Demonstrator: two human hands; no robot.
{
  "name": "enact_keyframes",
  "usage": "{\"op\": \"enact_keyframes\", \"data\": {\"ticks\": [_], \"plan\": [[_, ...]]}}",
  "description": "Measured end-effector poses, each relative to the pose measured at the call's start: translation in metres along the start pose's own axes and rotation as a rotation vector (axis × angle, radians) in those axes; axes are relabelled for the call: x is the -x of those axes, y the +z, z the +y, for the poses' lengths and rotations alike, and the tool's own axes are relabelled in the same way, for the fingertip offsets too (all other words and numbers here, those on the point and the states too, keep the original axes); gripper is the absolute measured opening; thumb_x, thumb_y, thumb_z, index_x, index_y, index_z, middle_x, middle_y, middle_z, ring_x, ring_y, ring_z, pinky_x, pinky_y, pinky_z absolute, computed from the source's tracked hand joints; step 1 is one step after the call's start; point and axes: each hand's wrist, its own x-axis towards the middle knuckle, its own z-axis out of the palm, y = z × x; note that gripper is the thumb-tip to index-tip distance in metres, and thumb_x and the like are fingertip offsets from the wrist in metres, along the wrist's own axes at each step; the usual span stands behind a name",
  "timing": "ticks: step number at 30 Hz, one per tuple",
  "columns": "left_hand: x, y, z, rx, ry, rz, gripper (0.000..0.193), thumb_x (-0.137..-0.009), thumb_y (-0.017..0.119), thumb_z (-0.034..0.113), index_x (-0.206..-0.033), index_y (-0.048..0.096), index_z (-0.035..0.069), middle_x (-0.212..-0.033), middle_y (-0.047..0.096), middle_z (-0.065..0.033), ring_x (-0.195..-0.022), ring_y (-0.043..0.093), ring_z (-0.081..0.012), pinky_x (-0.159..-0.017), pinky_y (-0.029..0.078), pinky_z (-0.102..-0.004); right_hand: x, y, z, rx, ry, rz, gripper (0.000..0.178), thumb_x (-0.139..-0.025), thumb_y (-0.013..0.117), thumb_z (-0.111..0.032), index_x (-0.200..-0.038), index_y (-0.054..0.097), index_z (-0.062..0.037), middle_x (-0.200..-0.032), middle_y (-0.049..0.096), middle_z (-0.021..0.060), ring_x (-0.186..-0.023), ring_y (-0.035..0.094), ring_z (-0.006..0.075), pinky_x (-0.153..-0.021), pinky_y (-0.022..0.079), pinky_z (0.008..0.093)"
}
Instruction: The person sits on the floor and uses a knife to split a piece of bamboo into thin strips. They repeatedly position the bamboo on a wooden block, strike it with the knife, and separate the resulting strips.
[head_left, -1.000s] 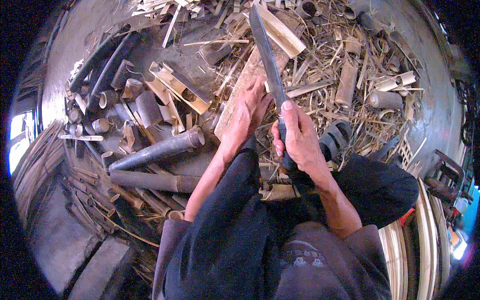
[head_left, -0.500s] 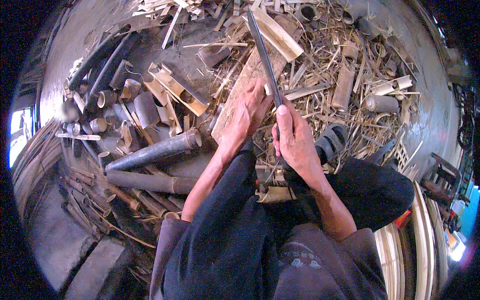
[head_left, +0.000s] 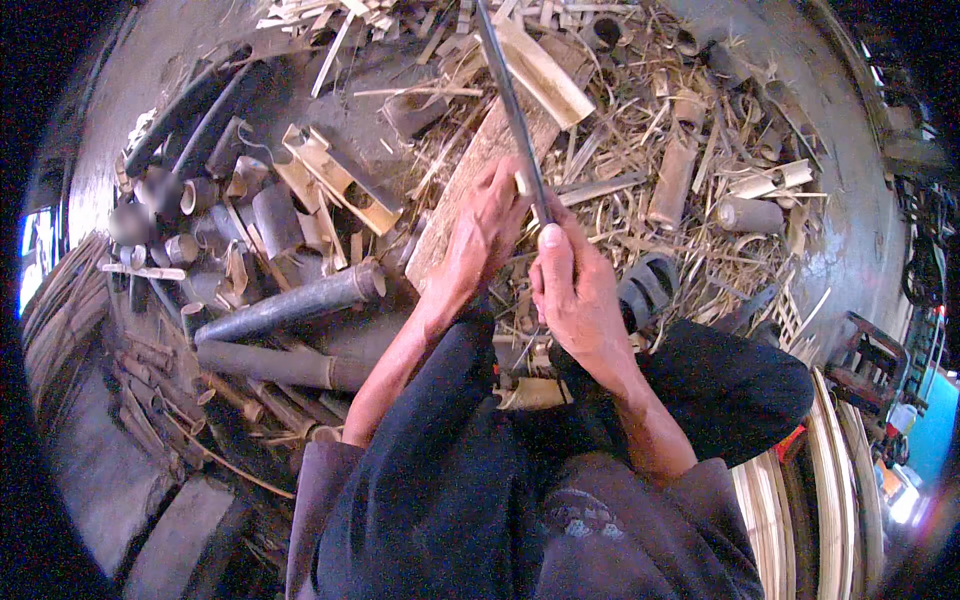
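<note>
A long dark machete points up and away from my right hand, which is closed round its handle with the thumb along the top. The blade looks narrow, seen nearly edge-on. My left hand rests on a wooden board, its fingers closed on a small pale piece of bamboo whose end shows against the blade. Most of that piece is hidden by the fingers. Beyond the hands, a split bamboo length lies hollow side up on the far end of the board.
Bamboo shavings and cut bamboo sections cover the floor at the right. Dark bamboo poles and a split bamboo half lie at the left. Long pale strips stand beside my right knee.
The view has shifted a little, so the scene sits further left. My right hand has come slightly nearer and the blade has turned more edge-on. My left hand still grips the bamboo piece.
</note>
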Motion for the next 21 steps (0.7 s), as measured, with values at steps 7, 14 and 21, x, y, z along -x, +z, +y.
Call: {"op": "enact_keyframes", "data": {"ticks": [7, 14, 21], "plan": [[-0.004, -0.013, 0.022, 0.093, -0.067, -0.01, 0.015, -0.082, 0.057, 0.004, -0.093, 0.047, 0.001, -0.086, 0.049, -0.0205, -0.082, 0.052, -0.0414, -0.068, 0.043, -0.0469, 0.0, -0.001, -0.017, 0.026, 0.14, 0.019, 0.044, -0.099, 0.041, -0.029, -0.137, 0.044, -0.0085, -0.065, 0.055, 0.0092, -0.057, 0.048, 0.0148, -0.054, 0.043, 0.0339], [0.037, -0.003, -0.023, -0.272, -0.069, -0.057, 0.08, -0.073, 0.071, 0.019, -0.137, 0.028, -0.001, -0.132, 0.039, -0.0271, -0.123, 0.04, -0.043, -0.103, 0.036, -0.044, -0.004, 0.003, 0.006, 0.118, -0.038, -0.007, 0.042, -0.099, 0.04, -0.028, -0.135, 0.046, -0.0064, -0.063, 0.053, 0.0057, -0.054, 0.049, 0.0177, -0.053, 0.043, 0.0335], [0.057, -0.048, -0.027, -0.341, -0.043, -0.057, 0.078, -0.076, 0.071, 0.018, -0.138, 0.028, 0.0, -0.129, 0.044, -0.0257, -0.118, 0.044, -0.0414, -0.099, 0.039, -0.0438, -0.004, 0.007, 0.016, 0.043, -0.091, -0.011, 0.048, -0.1, 0.04, -0.033, -0.141, 0.038, -0.0083, -0.061, 0.043, -0.0034, -0.046, 0.041, 0.0054, -0.041, 0.036, 0.0212]]}}
